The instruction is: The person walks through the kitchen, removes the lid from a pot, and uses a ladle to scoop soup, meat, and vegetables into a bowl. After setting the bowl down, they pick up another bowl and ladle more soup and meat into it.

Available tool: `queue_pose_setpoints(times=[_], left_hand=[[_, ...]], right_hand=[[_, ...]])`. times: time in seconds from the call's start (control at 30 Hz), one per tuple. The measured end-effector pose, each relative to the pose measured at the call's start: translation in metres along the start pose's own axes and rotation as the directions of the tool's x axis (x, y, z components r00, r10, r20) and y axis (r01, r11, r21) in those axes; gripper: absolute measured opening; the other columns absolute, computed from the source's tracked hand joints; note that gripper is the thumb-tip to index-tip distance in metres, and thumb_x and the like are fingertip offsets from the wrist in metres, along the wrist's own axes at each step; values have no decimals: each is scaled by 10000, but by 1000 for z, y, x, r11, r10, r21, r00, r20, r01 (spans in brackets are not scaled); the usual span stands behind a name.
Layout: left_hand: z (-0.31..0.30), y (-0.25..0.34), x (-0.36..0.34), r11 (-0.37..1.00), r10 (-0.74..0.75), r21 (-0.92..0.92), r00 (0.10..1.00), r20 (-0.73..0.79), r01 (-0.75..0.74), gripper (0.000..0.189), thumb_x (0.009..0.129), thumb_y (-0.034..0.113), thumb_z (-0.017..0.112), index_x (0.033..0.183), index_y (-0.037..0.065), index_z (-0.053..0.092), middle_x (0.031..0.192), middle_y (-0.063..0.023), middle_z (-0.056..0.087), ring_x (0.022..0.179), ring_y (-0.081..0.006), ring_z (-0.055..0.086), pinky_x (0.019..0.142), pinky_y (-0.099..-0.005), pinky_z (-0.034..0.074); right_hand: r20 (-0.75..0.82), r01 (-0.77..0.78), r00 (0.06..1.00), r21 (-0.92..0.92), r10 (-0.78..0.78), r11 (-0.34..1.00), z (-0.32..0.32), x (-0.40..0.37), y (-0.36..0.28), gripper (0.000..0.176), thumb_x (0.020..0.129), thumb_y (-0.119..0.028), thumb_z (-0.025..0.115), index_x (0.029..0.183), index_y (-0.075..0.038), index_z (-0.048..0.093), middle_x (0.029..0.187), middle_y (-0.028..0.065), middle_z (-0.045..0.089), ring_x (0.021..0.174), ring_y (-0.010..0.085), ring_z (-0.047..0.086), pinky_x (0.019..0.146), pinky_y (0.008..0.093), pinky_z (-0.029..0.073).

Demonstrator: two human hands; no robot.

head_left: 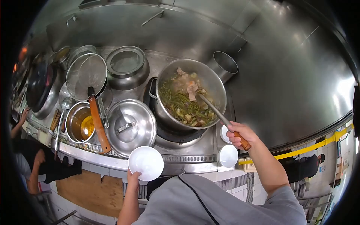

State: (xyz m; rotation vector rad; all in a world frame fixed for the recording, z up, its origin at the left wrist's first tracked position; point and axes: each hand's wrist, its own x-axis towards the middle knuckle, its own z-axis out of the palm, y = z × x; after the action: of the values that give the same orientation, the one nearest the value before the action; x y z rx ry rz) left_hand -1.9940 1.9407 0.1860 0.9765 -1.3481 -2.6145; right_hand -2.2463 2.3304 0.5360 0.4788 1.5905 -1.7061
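My right hand (242,135) is closed round the wooden handle of a ladle (217,112). Its metal shaft slants into a large steel pot (223,92), and its head is mostly hidden in the food. Green vegetables, pale meat slices and broth (180,101) fill much of the pot, which sits on a burner. With thumb over the rim, my left hand (134,180) grips an empty white bowl (146,163) in front of the counter edge. Two more white bowls stand near my right hand, one (228,156) plainly visible and the other (225,134) partly covered.
Left of the pot lies a steel lid (131,127). Beyond it are a lidded pot (127,67), a wooden-handled strainer (86,75) and a pot of yellow liquid (80,122). A steel cylinder (225,65) stands behind right. People (33,161) are at far left and right (305,167).
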Motion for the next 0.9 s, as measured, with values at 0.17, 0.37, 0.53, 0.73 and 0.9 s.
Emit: queue_pose_setpoints(times=[0.17,0.37,0.53,0.73,0.9], left_hand=[[9,9,-5,999,37,31,999,-9,-37,663,709,-4,561,1369,-56,516,1223,-168,648,1097,-284,654,947,-372,533],[5,5,-8,999,17,-27,1000,-26,-18,605,807,68,588,1392,-55,497,1254,-176,634,1122,-296,646,963,-385,530],[9,9,-10,991,-3,-131,999,-48,-3,621,912,206,603,1456,-46,442,1325,-200,604,1188,-320,626,1009,-419,511],[5,16,-8,986,-27,-165,1000,7,27,666,1014,354,517,1523,-46,362,1463,-215,528,1336,-338,538,1114,-448,430],[10,27,-13,985,-24,-172,1000,8,25,671,1040,382,481,1547,-34,338,1517,-211,486,1384,-342,499,1149,-450,393]], right_hand=[[92,-51,995,104,42,993,-7,-11,0,344,1050,-209,584,1379,-127,532,750,23,537,465,59,454,361,207,358],[45,49,998,-6,-49,999,0,-17,11,378,1045,-210,593,1403,-133,499,754,23,526,458,60,445,372,217,359],[103,0,995,105,-11,994,-4,-23,9,361,1055,-200,567,1403,-118,517,751,29,523,450,44,438,363,201,348],[91,-20,996,130,9,991,-3,-19,18,374,1055,-210,574,1411,-111,516,754,33,536,448,36,427,361,200,337],[17,51,999,-86,-50,995,-13,-12,24,355,1051,-235,597,1385,-134,536,756,27,544,462,49,439,375,212,344]])
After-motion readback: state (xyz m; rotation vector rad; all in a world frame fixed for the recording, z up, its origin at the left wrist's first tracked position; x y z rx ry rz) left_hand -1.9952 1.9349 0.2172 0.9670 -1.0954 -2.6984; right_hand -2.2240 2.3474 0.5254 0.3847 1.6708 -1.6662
